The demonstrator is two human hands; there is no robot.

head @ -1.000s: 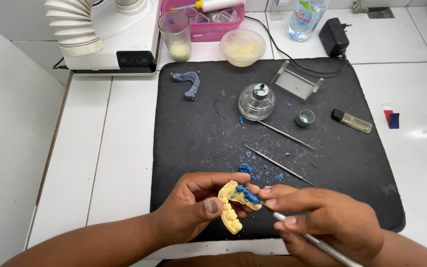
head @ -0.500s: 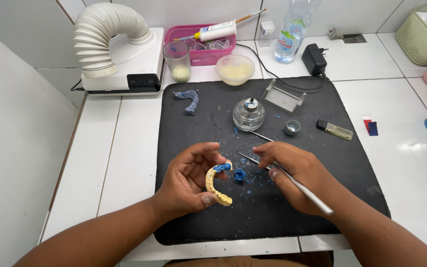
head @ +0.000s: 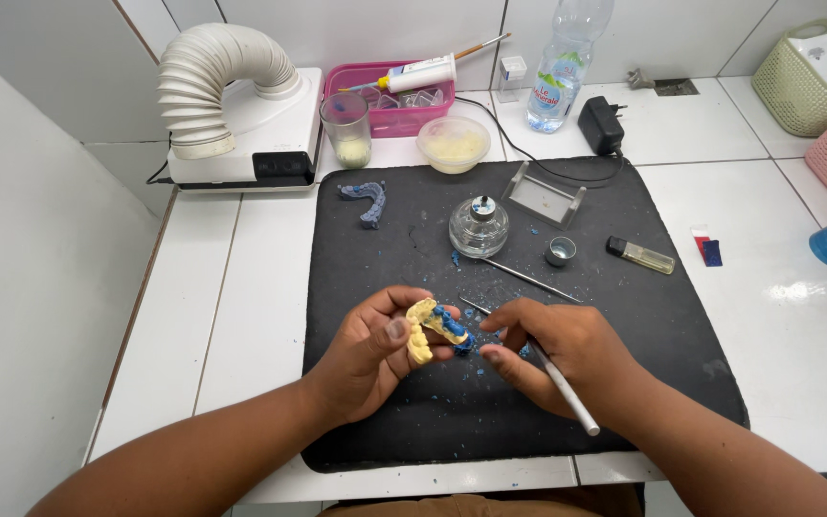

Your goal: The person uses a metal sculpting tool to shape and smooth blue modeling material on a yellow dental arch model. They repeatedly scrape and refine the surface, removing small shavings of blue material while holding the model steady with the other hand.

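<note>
White tiled counter carries a black mat [head: 624, 402], with a glass spirit lamp [head: 479, 227] and spare metal tools [head: 526, 278] near the work, in easy reach. My left hand [head: 370, 354] pinches the yellow dental cast [head: 420, 330] with blue wax [head: 452, 325] above the mat, tilted up toward me. My right hand [head: 552, 354] grips a slim carving instrument [head: 567, 393] pen-style, its tip beside the wax.

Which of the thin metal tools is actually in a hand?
The white-handled metal tool, gripped in the right hand. The other thin metal tool lies loose on the black mat beside the glass burner.
</note>
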